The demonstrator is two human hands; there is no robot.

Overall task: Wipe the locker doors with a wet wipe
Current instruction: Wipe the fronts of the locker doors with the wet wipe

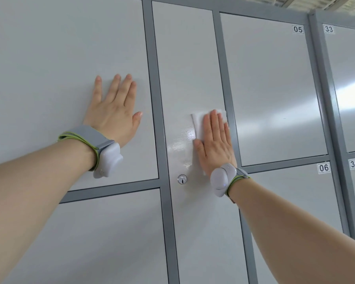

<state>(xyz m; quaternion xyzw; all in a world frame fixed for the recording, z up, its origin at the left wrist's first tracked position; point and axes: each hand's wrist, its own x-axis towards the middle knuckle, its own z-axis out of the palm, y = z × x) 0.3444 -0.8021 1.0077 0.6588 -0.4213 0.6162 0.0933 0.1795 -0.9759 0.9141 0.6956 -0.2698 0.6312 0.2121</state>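
Head view: right hand (214,144) flat, pressing wet wipe (198,124) on locker door (184,58); left hand (113,113) flat, fingers spread.

Glossy grey painted-metal locker doors (193,58), soft white wipe (199,121), shiny metal keyhole (182,179)

Number labels 05 (297,29), 06 (323,167), 33 (329,29), 34 (354,163); a keyhole (181,179).
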